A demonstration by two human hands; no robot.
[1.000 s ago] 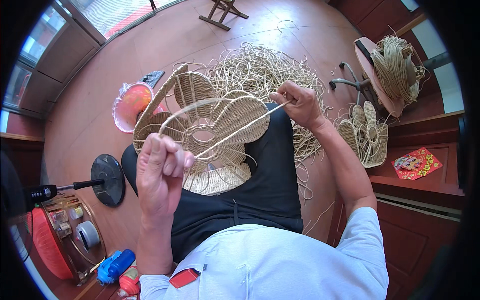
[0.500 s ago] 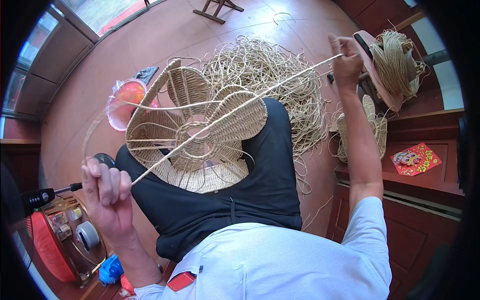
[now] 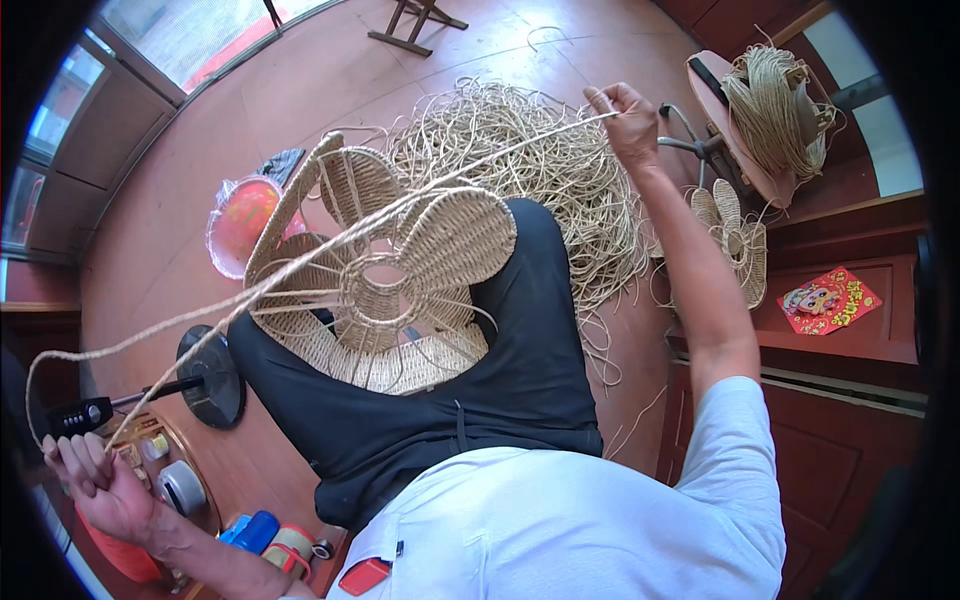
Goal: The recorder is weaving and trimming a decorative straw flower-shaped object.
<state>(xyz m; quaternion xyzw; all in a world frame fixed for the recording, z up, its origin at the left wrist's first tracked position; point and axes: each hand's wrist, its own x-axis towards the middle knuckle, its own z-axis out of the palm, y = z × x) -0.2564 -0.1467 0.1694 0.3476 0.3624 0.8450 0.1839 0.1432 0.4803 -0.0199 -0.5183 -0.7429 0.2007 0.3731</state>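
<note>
A pale straw-coloured cord (image 3: 430, 188) stretches across my view between my two raised hands. My left hand (image 3: 100, 485), far out at the lower left, has its fingers curled round one end, where a loop of cord also runs back over the top. At the upper right my right hand (image 3: 630, 120) pinches the other end. Below the cord, a woven flower-shaped piece (image 3: 460, 232) rests on my lap. It has rounded petals of tightly wound cord, a ring at its centre with thin spokes, and a woven curved band at its near side.
A big tangled heap of cord (image 3: 540, 180) lies on the floor beyond my knees. A cord bundle (image 3: 775, 110) hangs on a pink board at the right, near another woven piece (image 3: 740, 240). A red basin (image 3: 245, 215) and round black base (image 3: 212, 378) are at the left.
My left hand has swung outward, down and to the left, drawing the cord with it. My right hand has moved left and slightly down. The loose loop by my left hand has stretched out.
</note>
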